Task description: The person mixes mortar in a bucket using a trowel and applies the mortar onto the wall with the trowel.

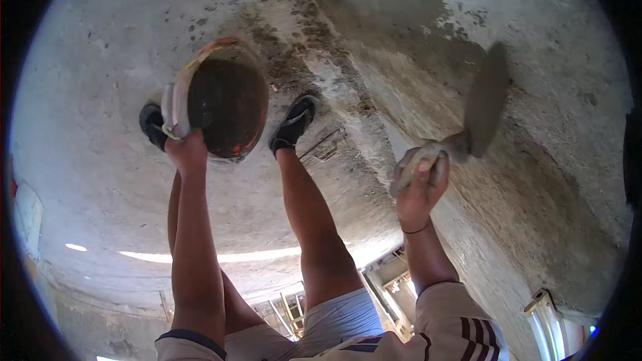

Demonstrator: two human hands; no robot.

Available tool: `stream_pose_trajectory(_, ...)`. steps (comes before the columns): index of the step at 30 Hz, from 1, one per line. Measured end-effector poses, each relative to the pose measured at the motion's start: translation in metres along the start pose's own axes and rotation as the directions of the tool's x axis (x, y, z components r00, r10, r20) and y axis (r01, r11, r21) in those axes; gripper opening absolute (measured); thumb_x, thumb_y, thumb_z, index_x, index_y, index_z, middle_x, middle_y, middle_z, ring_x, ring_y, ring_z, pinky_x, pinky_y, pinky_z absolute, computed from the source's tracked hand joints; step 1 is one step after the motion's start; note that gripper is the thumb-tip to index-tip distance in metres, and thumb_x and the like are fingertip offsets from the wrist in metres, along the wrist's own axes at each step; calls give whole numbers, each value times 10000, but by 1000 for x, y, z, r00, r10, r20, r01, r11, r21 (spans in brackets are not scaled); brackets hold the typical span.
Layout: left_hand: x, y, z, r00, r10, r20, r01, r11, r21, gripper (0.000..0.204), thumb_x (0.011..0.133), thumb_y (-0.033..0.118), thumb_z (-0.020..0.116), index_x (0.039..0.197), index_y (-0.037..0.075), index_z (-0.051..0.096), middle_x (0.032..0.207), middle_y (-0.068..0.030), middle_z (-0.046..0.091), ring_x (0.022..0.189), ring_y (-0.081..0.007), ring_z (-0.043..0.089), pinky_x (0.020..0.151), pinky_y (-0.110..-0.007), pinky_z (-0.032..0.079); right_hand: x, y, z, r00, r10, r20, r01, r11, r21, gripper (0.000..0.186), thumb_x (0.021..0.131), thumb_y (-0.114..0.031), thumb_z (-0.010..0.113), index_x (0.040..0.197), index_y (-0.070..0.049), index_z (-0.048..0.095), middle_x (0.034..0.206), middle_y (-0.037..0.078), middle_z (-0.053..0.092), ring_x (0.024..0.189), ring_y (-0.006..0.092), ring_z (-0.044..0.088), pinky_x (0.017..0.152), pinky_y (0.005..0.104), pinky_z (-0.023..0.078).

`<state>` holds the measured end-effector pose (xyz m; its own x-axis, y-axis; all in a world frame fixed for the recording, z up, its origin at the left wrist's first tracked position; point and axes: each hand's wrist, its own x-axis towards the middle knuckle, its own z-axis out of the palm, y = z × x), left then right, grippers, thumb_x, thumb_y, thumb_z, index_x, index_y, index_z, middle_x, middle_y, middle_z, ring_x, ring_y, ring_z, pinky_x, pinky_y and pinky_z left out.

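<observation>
Red-rimmed pan, its dark inside showing, hangs from left hand fingers; right hand fingers grip trowel.

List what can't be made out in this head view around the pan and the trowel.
- Pan contents: the inside is dark, too shadowed to tell what it holds.
- Left foot: mostly hidden behind the pan and the left hand.
- Trowel handle: wrapped by the right hand, fingers cover it.
- Trowel blade: motion-blurred; any mortar on it is unclear.
- Things at the lower rim: small, warped by the fisheye.
</observation>
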<state>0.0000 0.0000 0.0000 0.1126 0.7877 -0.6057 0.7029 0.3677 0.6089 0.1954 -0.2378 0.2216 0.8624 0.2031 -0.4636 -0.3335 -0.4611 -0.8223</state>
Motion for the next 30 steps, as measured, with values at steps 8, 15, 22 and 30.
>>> stream_pose_trajectory(8,-3,14,3,997,-71,18,72,988,-139,130,661,61,600,698,-60,569,632,-26,556,571,-102,510,508,-289,419,24,90,96,867,200,456,187,718,-671,299,821,-166,569,1061,10,534,826,203,602,755,329,619,643,397,481)
stream_pose_trajectory(15,-3,17,-1,1000,5,17,-4,998,-66,114,635,51,564,632,-55,523,595,-22,540,553,-110,496,530,-300,421,18,149,126,788,176,590,422,544,-725,379,789,-187,573,1149,-80,523,906,183,610,799,365,602,708,461,494)
stream_pose_trajectory(22,-3,25,-3,1000,6,-1,-6,999,-46,106,628,57,571,627,-40,530,583,-22,535,543,-110,488,522,-303,415,6,171,117,815,128,564,337,687,-643,284,844,-242,544,1058,-56,554,750,164,594,718,339,611,628,425,507)
stream_pose_trajectory(30,6,17,-2,998,-54,-28,52,995,-81,219,630,61,572,801,-75,583,748,-83,601,694,-181,564,655,-308,442,57,197,76,184,882,433,-794,393,-463,439,892,-495,431,875,-69,536,629,15,519,481,127,441,422,308,375)
